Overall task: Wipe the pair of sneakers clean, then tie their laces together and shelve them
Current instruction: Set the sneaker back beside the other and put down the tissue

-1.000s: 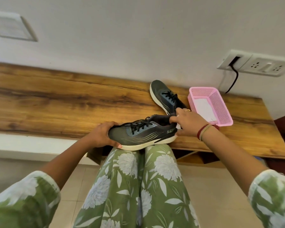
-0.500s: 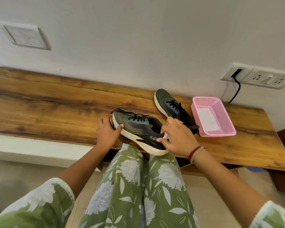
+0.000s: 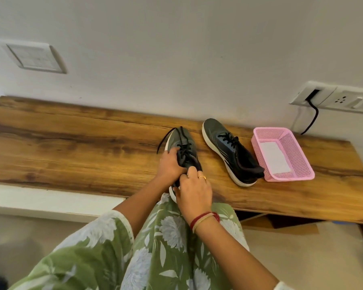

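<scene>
Two dark grey sneakers with white soles and black laces are on the wooden shelf [image 3: 71, 143]. The near sneaker [image 3: 179, 141] points away from me, its heel at the shelf's front edge above my knees. My left hand [image 3: 170, 165] grips its left side at the laces. My right hand [image 3: 194, 191] grips its heel and collar from behind. A loose lace end curves off its toe to the left. The second sneaker [image 3: 228, 151] lies free to the right, toe toward the wall.
A pink plastic basket [image 3: 298, 162] holding a white cloth stands right of the second sneaker. A wall socket [image 3: 342, 100] with a black cable is above it. A switch plate [image 3: 33, 56] is on the wall at upper left. The shelf's left half is bare wood.
The near sneaker has turned from lying sideways across my knees to pointing toe-first at the wall on the shelf. Both hands have closed in together at its laces and heel.
</scene>
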A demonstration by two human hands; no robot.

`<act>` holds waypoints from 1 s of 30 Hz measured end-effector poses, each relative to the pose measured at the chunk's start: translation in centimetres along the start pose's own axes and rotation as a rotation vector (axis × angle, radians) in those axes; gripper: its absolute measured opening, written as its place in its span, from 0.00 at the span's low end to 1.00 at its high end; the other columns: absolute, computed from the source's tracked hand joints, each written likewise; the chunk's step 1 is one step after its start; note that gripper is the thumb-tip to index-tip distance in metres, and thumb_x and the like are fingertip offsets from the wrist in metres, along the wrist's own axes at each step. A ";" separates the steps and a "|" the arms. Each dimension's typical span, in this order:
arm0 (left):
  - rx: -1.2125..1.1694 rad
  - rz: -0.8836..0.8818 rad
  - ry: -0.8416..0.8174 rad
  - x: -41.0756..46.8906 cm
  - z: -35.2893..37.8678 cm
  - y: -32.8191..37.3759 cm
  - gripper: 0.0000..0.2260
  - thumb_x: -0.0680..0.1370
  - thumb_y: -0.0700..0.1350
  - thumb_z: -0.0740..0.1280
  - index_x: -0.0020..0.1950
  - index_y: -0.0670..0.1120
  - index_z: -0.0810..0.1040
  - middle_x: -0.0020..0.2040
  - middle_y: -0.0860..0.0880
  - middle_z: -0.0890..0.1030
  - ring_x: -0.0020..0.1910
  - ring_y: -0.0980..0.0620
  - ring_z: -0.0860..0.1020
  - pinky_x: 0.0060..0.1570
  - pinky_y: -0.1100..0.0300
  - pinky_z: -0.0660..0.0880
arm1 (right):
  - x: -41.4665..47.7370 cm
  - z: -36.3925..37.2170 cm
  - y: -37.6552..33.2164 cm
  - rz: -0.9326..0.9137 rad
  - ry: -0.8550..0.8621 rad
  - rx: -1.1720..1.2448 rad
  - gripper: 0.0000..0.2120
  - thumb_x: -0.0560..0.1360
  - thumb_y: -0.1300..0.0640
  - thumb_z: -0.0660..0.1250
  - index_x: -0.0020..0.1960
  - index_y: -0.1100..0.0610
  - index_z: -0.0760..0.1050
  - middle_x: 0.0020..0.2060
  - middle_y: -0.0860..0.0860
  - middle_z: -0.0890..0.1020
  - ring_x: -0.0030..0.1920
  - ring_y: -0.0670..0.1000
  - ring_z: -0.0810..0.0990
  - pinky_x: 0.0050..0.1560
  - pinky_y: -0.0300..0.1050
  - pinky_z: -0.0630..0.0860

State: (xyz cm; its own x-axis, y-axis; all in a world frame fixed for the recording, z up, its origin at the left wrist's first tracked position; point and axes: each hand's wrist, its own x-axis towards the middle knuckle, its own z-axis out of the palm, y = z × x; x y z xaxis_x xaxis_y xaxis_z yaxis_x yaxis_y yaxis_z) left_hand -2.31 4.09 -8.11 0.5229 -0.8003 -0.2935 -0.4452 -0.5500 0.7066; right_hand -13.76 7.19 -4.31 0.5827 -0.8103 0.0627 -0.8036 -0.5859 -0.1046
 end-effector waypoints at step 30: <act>0.355 0.166 0.109 1.0 1.1 -0.4 0.21 0.77 0.44 0.66 0.67 0.46 0.64 0.59 0.42 0.76 0.50 0.41 0.79 0.41 0.51 0.76 | 3.1 -1.3 14.6 0.395 0.080 0.374 0.26 0.73 0.47 0.69 0.68 0.49 0.67 0.57 0.52 0.68 0.57 0.52 0.71 0.57 0.48 0.72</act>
State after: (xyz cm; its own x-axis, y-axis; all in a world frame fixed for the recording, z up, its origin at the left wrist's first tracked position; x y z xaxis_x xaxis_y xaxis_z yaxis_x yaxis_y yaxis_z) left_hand -2.40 3.21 -9.45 0.4884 -0.8655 -0.1110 -0.7430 -0.4792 0.4672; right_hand -23.81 -3.91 -4.39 0.2225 -0.9747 0.0208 -0.8528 -0.2050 -0.4803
